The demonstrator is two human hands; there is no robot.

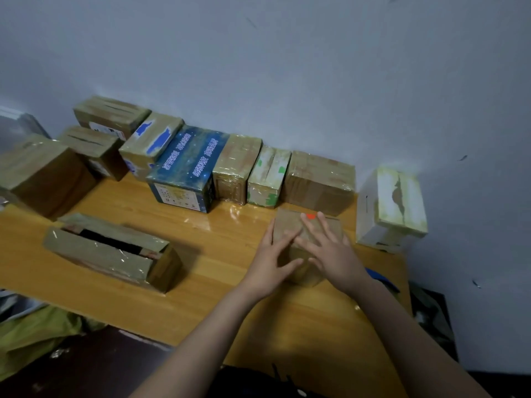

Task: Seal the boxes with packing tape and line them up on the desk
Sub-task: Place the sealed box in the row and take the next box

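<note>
Along the wall (316, 67): row of boxes (238, 165) already taped and lined up on the table (201, 254), with glossy tape on most tops. Looks like most of the job is done.

Current item: small brown box (290, 222), front right of the table, just ahead of the row and not in line yet. Left hand (270, 262) and right hand (330, 254) both lie flat on its top, fingers straight and spread, gripping nothing. My read is they're smoothing tape down, but I can't make out a strip under them.

Left to do: long box (112, 248) at front left has gapped flaps with a dark slot showing, so it needs closing. Then both go into the row.

No tape roll I can identify. Blue object (379, 275) behind the right forearm, can't tell what it is.

Writing:
- blue box (186, 168): white Chinese characters, too blurred to read.
- red sticker (310, 216) on the small box: no legible text.
- far-left boxes (92, 150): white labels, unreadable.
</note>
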